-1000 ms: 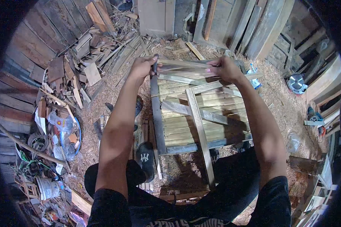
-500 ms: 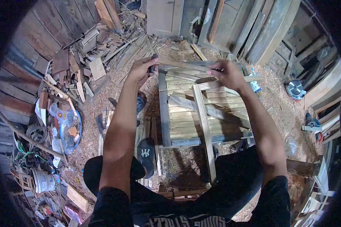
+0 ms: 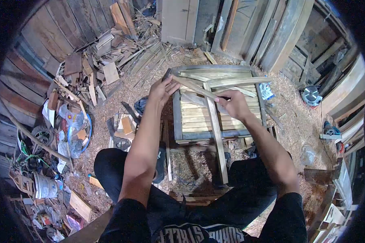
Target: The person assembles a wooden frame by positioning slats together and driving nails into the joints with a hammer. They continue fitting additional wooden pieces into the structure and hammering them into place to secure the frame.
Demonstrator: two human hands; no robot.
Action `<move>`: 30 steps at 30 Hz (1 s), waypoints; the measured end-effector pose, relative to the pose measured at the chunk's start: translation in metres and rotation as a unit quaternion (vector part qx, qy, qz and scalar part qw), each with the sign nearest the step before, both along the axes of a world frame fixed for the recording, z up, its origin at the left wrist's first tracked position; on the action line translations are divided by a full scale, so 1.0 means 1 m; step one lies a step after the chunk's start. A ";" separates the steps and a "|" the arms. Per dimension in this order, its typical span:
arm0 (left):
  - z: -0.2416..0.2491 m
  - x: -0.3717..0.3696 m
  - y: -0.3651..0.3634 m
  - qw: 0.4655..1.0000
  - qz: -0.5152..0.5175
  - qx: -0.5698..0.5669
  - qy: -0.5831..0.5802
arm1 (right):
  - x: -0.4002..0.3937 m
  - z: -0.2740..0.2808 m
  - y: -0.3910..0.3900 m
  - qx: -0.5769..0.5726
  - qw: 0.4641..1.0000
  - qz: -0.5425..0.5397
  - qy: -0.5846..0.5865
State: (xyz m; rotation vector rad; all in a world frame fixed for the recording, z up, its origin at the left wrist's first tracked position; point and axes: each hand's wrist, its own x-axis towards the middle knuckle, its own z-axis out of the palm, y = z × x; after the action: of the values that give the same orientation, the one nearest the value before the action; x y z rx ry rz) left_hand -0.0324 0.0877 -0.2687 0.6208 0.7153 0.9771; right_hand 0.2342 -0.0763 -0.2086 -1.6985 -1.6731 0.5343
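- Your right hand (image 3: 236, 106) grips the near end of a thin strip (image 3: 194, 87), above a slatted panel (image 3: 177, 117).
- Your left hand (image 3: 162, 92), fingers partly spread, meets its far end; its grip is unclear.
- Slats fill the panel; the strip is unplaced. Whether the long batten (image 3: 216, 133) is fastened is indeterminable.

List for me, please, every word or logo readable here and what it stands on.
"STREET": on the black shirt; the neighbouring word is unclear.
Too blurred: print on the clear plastic bag and the blue-and-white plastic packet.
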 end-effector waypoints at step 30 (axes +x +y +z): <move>0.019 0.038 -0.070 0.980 0.053 0.026 0.188 | 0.071 -0.032 0.035 0.171 0.938 0.033 -0.299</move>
State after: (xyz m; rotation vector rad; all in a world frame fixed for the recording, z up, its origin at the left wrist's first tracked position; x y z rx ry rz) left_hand 0.0053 0.0178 -0.2501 0.8323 1.0677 0.9895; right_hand 0.3055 -0.0416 -0.2410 -1.6329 -2.0945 -0.2790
